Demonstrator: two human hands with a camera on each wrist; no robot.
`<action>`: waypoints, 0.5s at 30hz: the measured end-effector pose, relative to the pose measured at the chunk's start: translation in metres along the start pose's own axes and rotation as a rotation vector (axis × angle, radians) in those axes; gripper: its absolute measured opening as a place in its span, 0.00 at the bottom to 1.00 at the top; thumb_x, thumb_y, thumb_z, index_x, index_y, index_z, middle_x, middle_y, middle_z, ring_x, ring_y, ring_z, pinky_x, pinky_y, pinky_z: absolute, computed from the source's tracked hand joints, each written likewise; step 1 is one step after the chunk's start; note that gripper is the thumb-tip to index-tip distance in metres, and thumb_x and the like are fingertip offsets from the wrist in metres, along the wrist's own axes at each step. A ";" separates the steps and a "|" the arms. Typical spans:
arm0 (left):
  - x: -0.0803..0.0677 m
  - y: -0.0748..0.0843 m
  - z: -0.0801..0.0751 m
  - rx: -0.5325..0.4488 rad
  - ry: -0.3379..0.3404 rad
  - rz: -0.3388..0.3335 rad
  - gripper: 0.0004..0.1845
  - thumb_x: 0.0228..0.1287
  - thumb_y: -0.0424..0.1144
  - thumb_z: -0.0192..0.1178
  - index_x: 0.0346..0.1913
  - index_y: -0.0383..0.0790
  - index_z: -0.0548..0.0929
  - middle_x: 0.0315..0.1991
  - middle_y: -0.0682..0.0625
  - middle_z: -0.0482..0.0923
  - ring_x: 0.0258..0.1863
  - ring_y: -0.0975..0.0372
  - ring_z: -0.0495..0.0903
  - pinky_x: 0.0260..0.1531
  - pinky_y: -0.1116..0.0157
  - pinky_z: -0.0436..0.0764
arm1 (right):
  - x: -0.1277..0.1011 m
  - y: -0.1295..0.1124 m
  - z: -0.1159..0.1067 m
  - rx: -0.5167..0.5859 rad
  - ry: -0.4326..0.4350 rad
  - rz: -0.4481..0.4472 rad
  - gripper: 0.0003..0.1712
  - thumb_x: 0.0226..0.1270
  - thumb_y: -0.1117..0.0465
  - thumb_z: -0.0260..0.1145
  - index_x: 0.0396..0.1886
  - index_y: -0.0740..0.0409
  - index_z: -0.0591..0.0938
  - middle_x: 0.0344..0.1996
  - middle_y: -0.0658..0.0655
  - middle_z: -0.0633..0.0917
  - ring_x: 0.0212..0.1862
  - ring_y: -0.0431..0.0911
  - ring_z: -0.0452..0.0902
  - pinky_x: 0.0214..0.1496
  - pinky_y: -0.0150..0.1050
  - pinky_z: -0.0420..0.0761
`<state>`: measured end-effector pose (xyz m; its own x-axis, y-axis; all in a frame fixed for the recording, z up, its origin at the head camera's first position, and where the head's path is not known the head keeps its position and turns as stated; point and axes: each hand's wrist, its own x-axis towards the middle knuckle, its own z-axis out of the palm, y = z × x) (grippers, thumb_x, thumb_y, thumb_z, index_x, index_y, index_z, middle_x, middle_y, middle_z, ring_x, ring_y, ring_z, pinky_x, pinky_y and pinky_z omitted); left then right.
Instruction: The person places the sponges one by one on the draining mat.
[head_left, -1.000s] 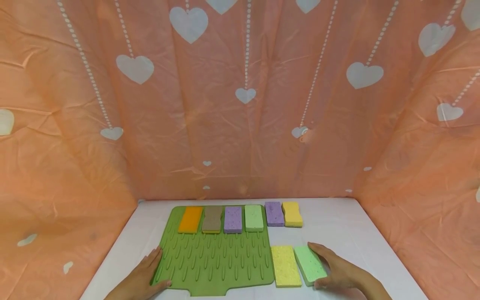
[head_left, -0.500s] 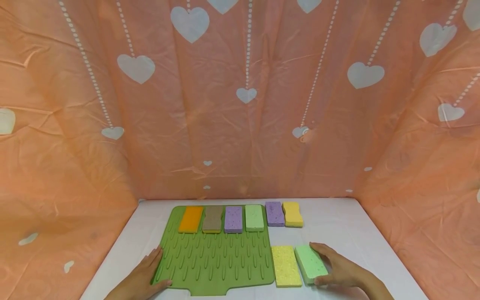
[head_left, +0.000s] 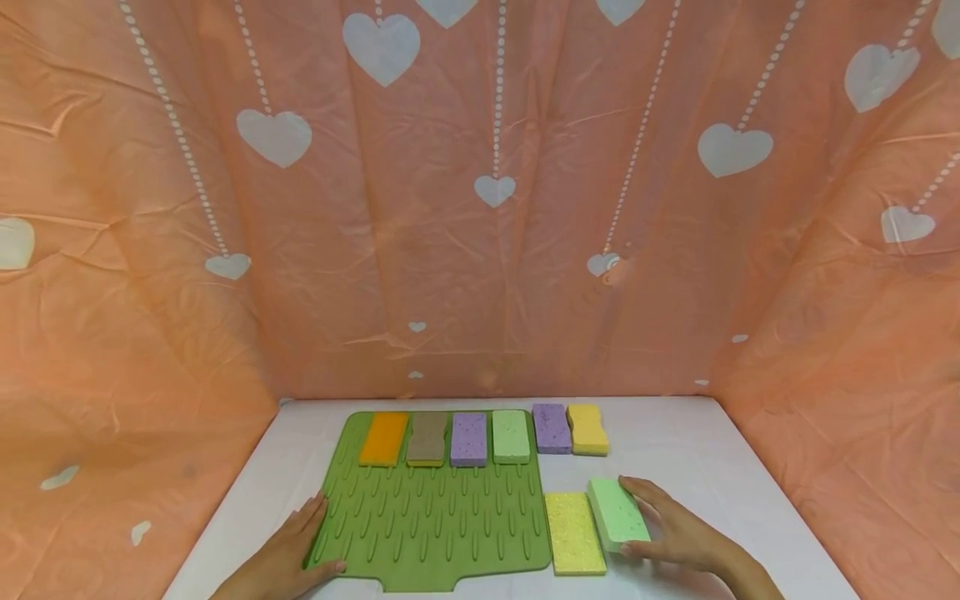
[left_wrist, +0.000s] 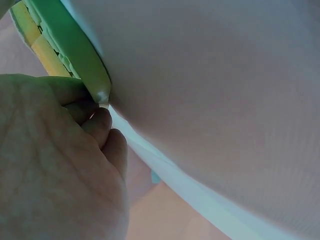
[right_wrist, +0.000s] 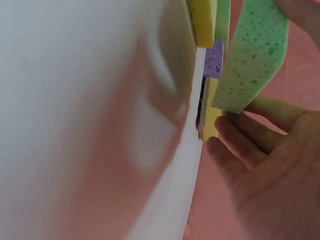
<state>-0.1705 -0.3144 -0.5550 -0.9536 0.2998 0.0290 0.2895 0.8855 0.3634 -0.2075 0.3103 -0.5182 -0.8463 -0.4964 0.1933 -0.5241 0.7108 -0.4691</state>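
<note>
My right hand [head_left: 678,537] grips a light green sponge [head_left: 617,512] between thumb and fingers. In the right wrist view this green sponge [right_wrist: 255,55] is raised off the white table. A speckled yellow sponge [head_left: 575,533] lies flat just left of it. At the left, my left hand [head_left: 281,550] rests against the side of a green ridged mat [head_left: 435,533], thumb over its front corner. The left wrist view shows the fingertips of that hand [left_wrist: 55,150] at the mat's edge [left_wrist: 82,55].
Along the mat's back lie an orange sponge [head_left: 384,439], a grey-brown one [head_left: 427,437], a purple one [head_left: 468,437] and a pale green one [head_left: 511,435]. Right of the mat are another purple sponge [head_left: 551,428] and a yellow one [head_left: 587,429]. An orange heart-print curtain [head_left: 487,317] encloses the table.
My right hand has lifted the green sponge off the table and moved it slightly away from me. The left hand stays at the mat's edge.
</note>
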 end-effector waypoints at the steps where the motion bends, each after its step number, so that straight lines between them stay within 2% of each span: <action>1: 0.000 0.000 0.001 0.002 0.006 0.007 0.58 0.67 0.63 0.70 0.78 0.17 0.61 0.80 0.25 0.58 0.77 0.31 0.63 0.76 0.43 0.66 | 0.001 -0.001 0.001 0.003 0.009 -0.008 0.55 0.61 0.41 0.83 0.78 0.67 0.71 0.72 0.68 0.76 0.70 0.65 0.74 0.67 0.45 0.81; 2: -0.001 -0.001 0.002 -0.004 0.010 0.016 0.57 0.68 0.62 0.70 0.78 0.17 0.60 0.80 0.24 0.58 0.77 0.31 0.63 0.80 0.51 0.62 | 0.002 -0.002 0.003 0.010 0.014 -0.004 0.56 0.61 0.41 0.83 0.78 0.66 0.71 0.72 0.68 0.76 0.70 0.66 0.74 0.68 0.46 0.81; 5: -0.002 -0.003 0.003 0.018 0.046 0.049 0.56 0.69 0.62 0.69 0.77 0.16 0.62 0.78 0.23 0.60 0.75 0.31 0.66 0.81 0.59 0.60 | 0.006 -0.006 0.007 0.010 0.013 0.010 0.57 0.60 0.39 0.82 0.80 0.65 0.70 0.73 0.67 0.75 0.71 0.68 0.73 0.69 0.51 0.80; 7: -0.003 -0.002 0.003 0.019 0.051 0.052 0.56 0.69 0.62 0.69 0.77 0.16 0.62 0.78 0.23 0.61 0.75 0.31 0.66 0.80 0.58 0.61 | 0.009 -0.008 0.010 0.011 0.020 0.011 0.58 0.60 0.38 0.82 0.80 0.65 0.70 0.74 0.67 0.75 0.71 0.69 0.72 0.69 0.56 0.80; 8: -0.003 -0.001 0.002 0.001 0.038 0.035 0.56 0.69 0.62 0.69 0.78 0.17 0.61 0.79 0.23 0.59 0.76 0.31 0.64 0.81 0.57 0.59 | 0.011 -0.009 0.011 0.015 0.022 0.017 0.59 0.59 0.38 0.82 0.80 0.65 0.70 0.74 0.67 0.75 0.72 0.70 0.71 0.69 0.59 0.79; 9: -0.003 0.000 0.001 0.007 0.032 0.021 0.57 0.68 0.64 0.69 0.78 0.17 0.62 0.80 0.25 0.59 0.76 0.31 0.64 0.78 0.49 0.64 | 0.013 -0.010 0.012 0.021 0.024 0.014 0.59 0.59 0.38 0.83 0.80 0.66 0.69 0.74 0.68 0.74 0.72 0.70 0.71 0.69 0.61 0.78; 10: -0.002 0.002 -0.001 -0.006 0.016 0.004 0.57 0.68 0.64 0.70 0.78 0.18 0.61 0.80 0.25 0.58 0.77 0.32 0.63 0.79 0.48 0.63 | 0.014 -0.010 0.014 0.030 0.025 0.014 0.59 0.59 0.38 0.83 0.80 0.66 0.69 0.74 0.69 0.74 0.73 0.71 0.70 0.69 0.64 0.78; 11: -0.002 0.003 -0.002 -0.004 0.005 -0.011 0.58 0.67 0.64 0.70 0.79 0.18 0.61 0.81 0.26 0.58 0.78 0.32 0.62 0.75 0.41 0.65 | 0.016 -0.011 0.015 0.039 0.028 0.007 0.60 0.59 0.39 0.83 0.80 0.67 0.69 0.74 0.69 0.74 0.73 0.72 0.69 0.68 0.67 0.77; 12: -0.002 0.005 -0.004 -0.014 -0.013 -0.028 0.58 0.66 0.64 0.70 0.79 0.18 0.61 0.82 0.26 0.56 0.78 0.32 0.61 0.74 0.38 0.65 | 0.018 -0.012 0.016 0.047 0.026 0.003 0.60 0.59 0.39 0.83 0.80 0.67 0.68 0.75 0.70 0.73 0.73 0.72 0.69 0.68 0.69 0.76; 15: -0.001 0.008 -0.007 -0.018 -0.043 -0.042 0.59 0.66 0.64 0.70 0.79 0.18 0.60 0.82 0.26 0.55 0.79 0.32 0.60 0.73 0.35 0.64 | 0.022 -0.014 0.022 0.068 0.024 0.004 0.61 0.58 0.39 0.84 0.80 0.68 0.68 0.75 0.71 0.72 0.75 0.72 0.67 0.69 0.70 0.73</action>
<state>-0.1676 -0.3100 -0.5452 -0.9601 0.2783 -0.0267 0.2478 0.8912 0.3798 -0.2163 0.2781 -0.5263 -0.8510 -0.4807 0.2114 -0.5135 0.6772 -0.5269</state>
